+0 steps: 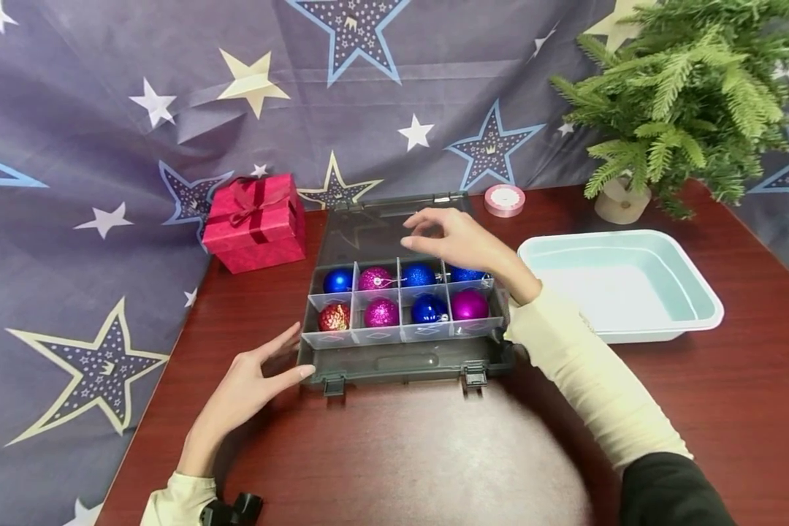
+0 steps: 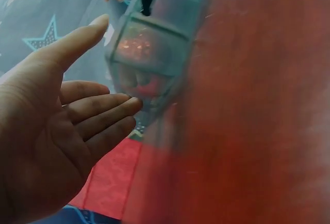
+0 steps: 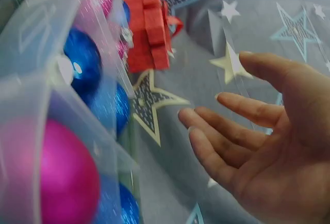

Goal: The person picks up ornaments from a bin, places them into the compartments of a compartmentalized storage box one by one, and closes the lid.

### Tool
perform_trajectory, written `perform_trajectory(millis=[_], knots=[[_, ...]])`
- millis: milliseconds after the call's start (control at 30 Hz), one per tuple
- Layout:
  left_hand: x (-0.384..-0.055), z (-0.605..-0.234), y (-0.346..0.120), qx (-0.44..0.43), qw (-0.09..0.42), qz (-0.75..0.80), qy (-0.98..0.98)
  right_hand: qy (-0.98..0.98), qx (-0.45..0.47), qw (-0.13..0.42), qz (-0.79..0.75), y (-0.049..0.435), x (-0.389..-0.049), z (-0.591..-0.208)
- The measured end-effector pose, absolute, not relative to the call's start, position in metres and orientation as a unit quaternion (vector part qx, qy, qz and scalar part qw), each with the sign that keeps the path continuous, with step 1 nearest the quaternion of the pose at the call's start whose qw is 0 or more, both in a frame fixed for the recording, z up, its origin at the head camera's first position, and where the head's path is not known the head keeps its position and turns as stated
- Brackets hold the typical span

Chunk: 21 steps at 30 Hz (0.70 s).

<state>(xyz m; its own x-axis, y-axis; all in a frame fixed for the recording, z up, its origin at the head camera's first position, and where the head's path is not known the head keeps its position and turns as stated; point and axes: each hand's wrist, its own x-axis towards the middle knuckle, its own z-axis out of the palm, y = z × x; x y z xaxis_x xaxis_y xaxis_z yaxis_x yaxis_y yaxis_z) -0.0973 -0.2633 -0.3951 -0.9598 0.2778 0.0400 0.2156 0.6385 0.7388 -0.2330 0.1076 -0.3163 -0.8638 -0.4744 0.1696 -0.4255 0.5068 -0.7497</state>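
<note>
A dark see-through plastic case (image 1: 404, 359) lies on the table with its lid (image 1: 368, 237) folded back. Its clear divided compartments hold several Christmas baubles, among them a red one (image 1: 334, 317), a glittery pink one (image 1: 381, 312), a shiny blue one (image 1: 429, 309) and a magenta one (image 1: 469, 305). My left hand (image 1: 243, 387) is at the case's left front corner, fingers extended along its side and thumb by the front edge. Above the rear compartments and lid hovers my right hand (image 1: 456, 237), fingers loosely bent, holding nothing. In the right wrist view its palm (image 3: 283, 167) faces the baubles.
At the back left sits a red gift box (image 1: 256, 226) with a ribbon. A pink ribbon roll (image 1: 504, 200) is behind the case. To the right are a pale blue basin (image 1: 687, 321) and a small artificial fir tree (image 1: 690, 109). A starry cloth hangs behind.
</note>
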Motion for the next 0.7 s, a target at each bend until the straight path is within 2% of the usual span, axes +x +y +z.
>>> perform_trajectory(millis=[200,533,700], knots=[[-0.117,-0.376,-0.268,0.148,0.027,0.418,0.896,0.867,-0.207,0.009,-0.453,0.131,-0.238,-0.311],[-0.161,-0.345,-0.257,0.126,0.009,0.468,0.874,0.879,-0.127,0.009,-0.459,0.156,-0.250,-0.314],[-0.189,-0.335,-0.248,0.116,0.022,0.531,0.839,0.868,-0.073,0.032,-0.491,0.165,-0.256,-0.316]])
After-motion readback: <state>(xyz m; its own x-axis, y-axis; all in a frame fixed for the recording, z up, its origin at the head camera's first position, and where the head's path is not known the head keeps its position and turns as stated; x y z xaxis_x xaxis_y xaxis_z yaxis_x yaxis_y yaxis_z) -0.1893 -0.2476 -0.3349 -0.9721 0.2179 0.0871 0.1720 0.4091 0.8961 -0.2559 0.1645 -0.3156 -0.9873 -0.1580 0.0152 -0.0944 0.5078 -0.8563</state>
